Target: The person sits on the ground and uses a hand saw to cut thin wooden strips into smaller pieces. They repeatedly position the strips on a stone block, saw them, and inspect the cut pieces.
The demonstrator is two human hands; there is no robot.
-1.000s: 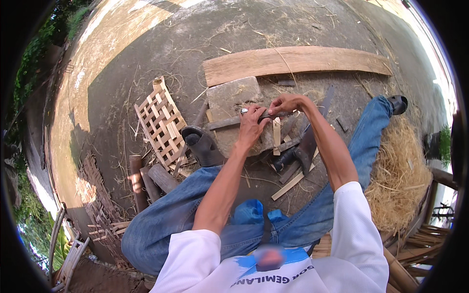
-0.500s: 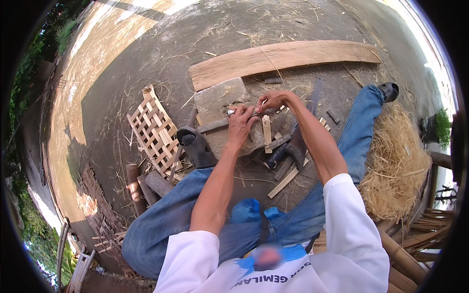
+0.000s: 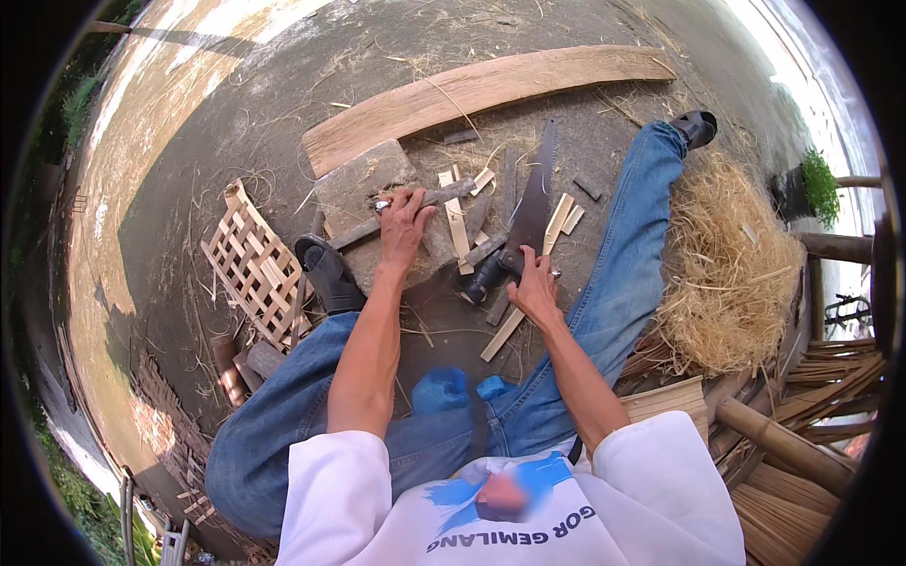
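- While the person sits on the ground with legs spread, the left hand lies palm down on a long dark strip of wood that rests across a grey stone block; the fingers curl over the strip, pinning it rather than lifting it.
- The right hand sits at the near end of a hand saw, by its dark handle. The fingers are spread and only loosely bent; whether they have closed on the handle I cannot tell, since the hand hides the contact.
- The saw blade points far, its teeth toward the right, with short pale wood offcuts scattered just beside it on both sides.
- A black shoe stands near the block's left edge, close to the pinned strip.
- Risk, as I judge it: the strip bridges an uneven stone and could roll or slip under the palm; the toothed blade lies close to bare fingers and the jeans-clad right leg; loose offcuts could catch the saw.
- A woven lattice panel lies left; a curved plank lies far; straw is heaped right.
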